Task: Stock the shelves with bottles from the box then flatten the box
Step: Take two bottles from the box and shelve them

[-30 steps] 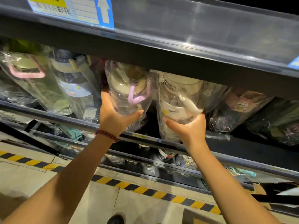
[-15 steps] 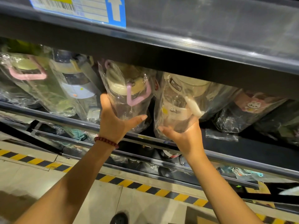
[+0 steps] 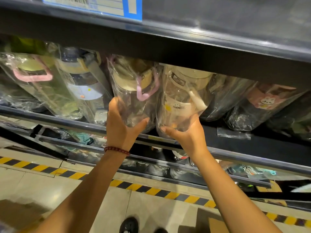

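Note:
My left hand (image 3: 122, 125) holds the base of a clear plastic-wrapped bottle with a cream lid and pink strap (image 3: 134, 93), thumb on one side and fingers on the other. My right hand (image 3: 186, 132) cups the bottom of a second wrapped bottle with a cream lid and white strap (image 3: 181, 98) just to its right. Both bottles lean back into the dark shelf (image 3: 252, 158), with their lids tucked under the shelf above. The box is mostly out of sight; a brown cardboard corner (image 3: 215, 224) shows on the floor by my right forearm.
Other wrapped bottles (image 3: 50, 88) fill the shelf to the left and dark bagged ones (image 3: 262, 105) to the right. The upper shelf edge with a price label (image 3: 94, 5) hangs close overhead. Lower shelves hold more stock. Yellow-black floor tape (image 3: 168, 194) runs below; my shoe (image 3: 128, 225) shows.
Both hands have slid down from the bottles' middles to their bases, and the two bottles sit deeper and more upright on the shelf. The view has tilted slightly upward.

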Demonstrator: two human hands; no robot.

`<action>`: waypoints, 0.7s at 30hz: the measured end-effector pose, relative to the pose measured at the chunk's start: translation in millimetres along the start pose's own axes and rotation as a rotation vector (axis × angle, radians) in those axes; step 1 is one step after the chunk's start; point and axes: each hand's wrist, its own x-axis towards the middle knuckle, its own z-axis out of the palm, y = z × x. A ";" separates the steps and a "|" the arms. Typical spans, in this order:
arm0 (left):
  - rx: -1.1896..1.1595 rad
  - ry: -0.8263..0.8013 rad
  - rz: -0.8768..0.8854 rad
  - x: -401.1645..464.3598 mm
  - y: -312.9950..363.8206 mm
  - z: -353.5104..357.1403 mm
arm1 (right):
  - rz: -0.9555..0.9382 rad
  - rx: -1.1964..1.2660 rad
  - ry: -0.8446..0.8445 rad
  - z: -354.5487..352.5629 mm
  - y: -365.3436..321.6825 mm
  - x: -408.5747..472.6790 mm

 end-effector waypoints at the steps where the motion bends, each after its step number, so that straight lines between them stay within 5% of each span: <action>1: -0.005 0.015 -0.006 -0.1 -1.3 1.3 | 0.011 0.013 -0.009 0.1 0.8 0.7; 7: 0.039 -0.036 -0.092 0.1 1.2 -2.4 | 0.031 0.009 -0.026 -1.0 -3.9 -3.8; 16: 0.194 -0.587 -0.407 -28.9 47.3 -75.4 | 0.164 0.035 0.030 -47.7 -39.8 -104.8; 21: 0.487 -0.962 -0.074 -92.7 103.7 -103.4 | 0.207 -0.358 0.021 -71.4 -40.6 -231.1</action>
